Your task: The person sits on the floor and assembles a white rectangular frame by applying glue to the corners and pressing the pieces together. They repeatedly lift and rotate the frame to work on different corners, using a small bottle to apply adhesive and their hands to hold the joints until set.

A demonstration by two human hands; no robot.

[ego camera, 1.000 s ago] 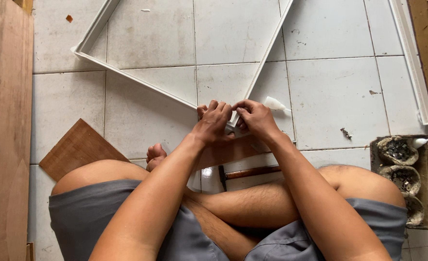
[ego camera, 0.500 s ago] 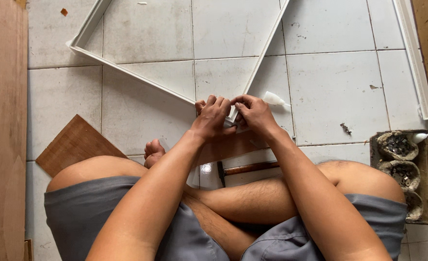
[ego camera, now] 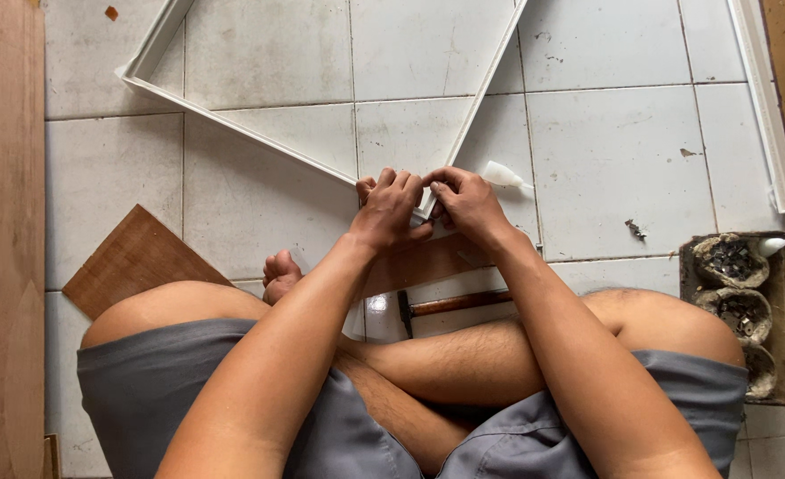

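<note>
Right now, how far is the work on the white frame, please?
Done, it seems: the white frame lies on the tiled floor with its far left corner already joined. In hand: the left hand and right hand press together at the near corner, over a wooden strip. Left: the hammer lies unused between the legs; whether this corner is fixed is hidden.

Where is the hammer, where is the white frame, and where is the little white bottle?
hammer (ego camera: 450, 304), head view, on its wooden handle.
white frame (ego camera: 233, 124), head view, on its long lower-left bar.
little white bottle (ego camera: 502, 175), head view, on its body, lying on the tiles by the right hand (ego camera: 468, 202).
</note>
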